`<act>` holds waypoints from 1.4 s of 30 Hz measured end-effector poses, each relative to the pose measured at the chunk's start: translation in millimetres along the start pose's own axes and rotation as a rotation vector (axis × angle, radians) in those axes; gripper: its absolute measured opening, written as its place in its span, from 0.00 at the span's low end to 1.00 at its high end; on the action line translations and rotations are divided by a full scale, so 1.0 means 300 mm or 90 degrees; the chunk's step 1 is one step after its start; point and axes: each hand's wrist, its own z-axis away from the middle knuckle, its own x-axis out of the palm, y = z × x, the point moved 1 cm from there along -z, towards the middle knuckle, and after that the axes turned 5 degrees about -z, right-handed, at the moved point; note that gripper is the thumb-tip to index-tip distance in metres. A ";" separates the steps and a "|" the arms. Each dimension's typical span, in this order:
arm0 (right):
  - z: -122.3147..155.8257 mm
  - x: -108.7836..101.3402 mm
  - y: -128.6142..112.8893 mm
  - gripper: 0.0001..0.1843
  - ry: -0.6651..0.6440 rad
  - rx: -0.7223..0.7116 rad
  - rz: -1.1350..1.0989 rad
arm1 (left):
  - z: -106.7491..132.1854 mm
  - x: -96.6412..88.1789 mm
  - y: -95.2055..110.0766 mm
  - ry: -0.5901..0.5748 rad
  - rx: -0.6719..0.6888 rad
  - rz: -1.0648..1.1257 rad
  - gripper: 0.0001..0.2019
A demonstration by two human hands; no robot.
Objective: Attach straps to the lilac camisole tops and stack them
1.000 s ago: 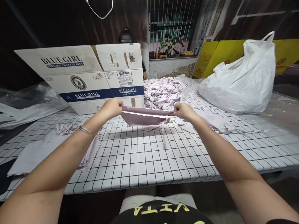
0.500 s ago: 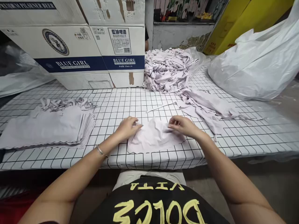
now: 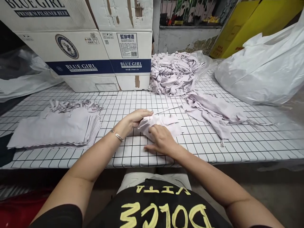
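A pale lilac cloth drawstring pouch point(image 3: 172, 125) lies crumpled on the checked tabletop in front of me, its left side lifted a little. My left hand point(image 3: 137, 117) is closed on its upper left edge, thumb on top and the other fingers hidden beneath. Over the pouch's lower middle, my right hand point(image 3: 162, 141) rests with bent fingertips touching the fabric and the thumb stretched out apart. A thin cord point(image 3: 169, 109) runs from near the pouch's top edge toward some loose lilac pouches point(image 3: 213, 109) on the right.
To the left is a neat stack of flat pouches point(image 3: 54, 126) with cord loops along the top. Printed cardboard beer boxes point(image 3: 129, 68) stand at the back, beside a heap of lilac pouches point(image 3: 175, 72). A big white plastic bag point(image 3: 261, 69) sits at the right.
My left hand has moved right and up, gripping the pouch's edge. The right hand let go of the right side and came left and down onto the cloth. The view has shifted slightly.
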 end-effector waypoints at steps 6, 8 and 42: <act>-0.095 -0.038 0.023 0.04 0.161 0.039 -0.153 | -0.020 0.042 0.119 0.063 0.074 0.178 0.08; -0.156 -0.139 0.049 0.06 0.251 0.118 -0.321 | 0.005 0.056 0.145 0.112 0.177 0.202 0.06; -0.217 -0.607 0.304 0.21 0.310 0.299 -0.460 | 0.238 0.073 0.448 0.023 0.349 -0.050 0.09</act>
